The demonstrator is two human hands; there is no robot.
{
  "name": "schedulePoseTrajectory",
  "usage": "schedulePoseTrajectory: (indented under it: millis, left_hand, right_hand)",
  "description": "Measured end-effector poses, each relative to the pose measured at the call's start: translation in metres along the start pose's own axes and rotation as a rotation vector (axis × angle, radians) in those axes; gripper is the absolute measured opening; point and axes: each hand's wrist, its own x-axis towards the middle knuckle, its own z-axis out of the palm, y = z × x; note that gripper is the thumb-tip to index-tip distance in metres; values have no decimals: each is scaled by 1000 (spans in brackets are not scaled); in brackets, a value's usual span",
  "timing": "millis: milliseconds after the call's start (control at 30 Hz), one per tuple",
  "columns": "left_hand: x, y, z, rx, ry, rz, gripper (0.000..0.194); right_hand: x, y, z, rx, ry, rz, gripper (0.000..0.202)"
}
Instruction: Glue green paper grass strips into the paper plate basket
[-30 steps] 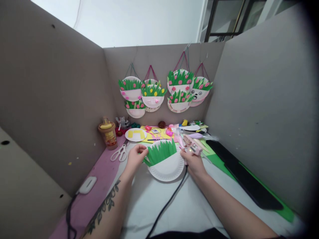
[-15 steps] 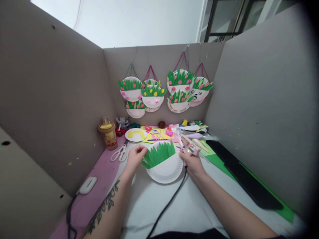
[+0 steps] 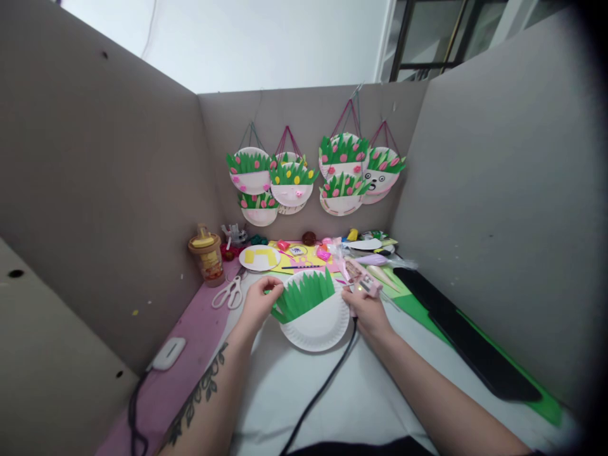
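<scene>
A white paper plate [image 3: 318, 326] with ruffled rims stands tilted in front of me, its upper left filled with green paper grass blades [image 3: 306, 294]. My left hand [image 3: 263, 297] is closed in a pinch on the grass at the plate's left edge; the fingertips partly cover what they grip. Wrapped in my right hand [image 3: 370, 310] is a pink glue gun [image 3: 363, 278], nozzle pointing left behind the plate's right rim. The fingertips of that hand also touch this rim. A black cord [image 3: 323, 383] runs from the gun's handle toward me.
White scissors [image 3: 228, 294] and a lidded cup [image 3: 208, 256] stand left. Behind lie a plate with yellow paper pieces [image 3: 259, 258] and small craft items. Decorated plates [image 3: 292, 183] hang on the back panel. A black flat strip [image 3: 475, 342] lies right; a white box [image 3: 170, 353] sits left.
My left fingers have shifted very slightly right along the grass edge. The plate and the glue gun stay almost where they were.
</scene>
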Motion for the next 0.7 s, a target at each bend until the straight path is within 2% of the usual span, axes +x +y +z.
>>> schedulePoseTrajectory:
  millis: [133,333,533,700]
  left_hand:
    - [-1,1,0,37,-14,-11,24]
    - [0,-1,-1,56,26,-27,27]
    - [1,-2,-2,63,44,-13,32]
    - [0,0,-2,137,28,12,28]
  right_hand:
    - [0,0,0,14,-12,-13,26]
    - [0,-1,0,14,16,-9,27]
    - [-5,-4,0,-33,-26,-10,25]
    - [-5,-2,-2,-42,-72,-27,25]
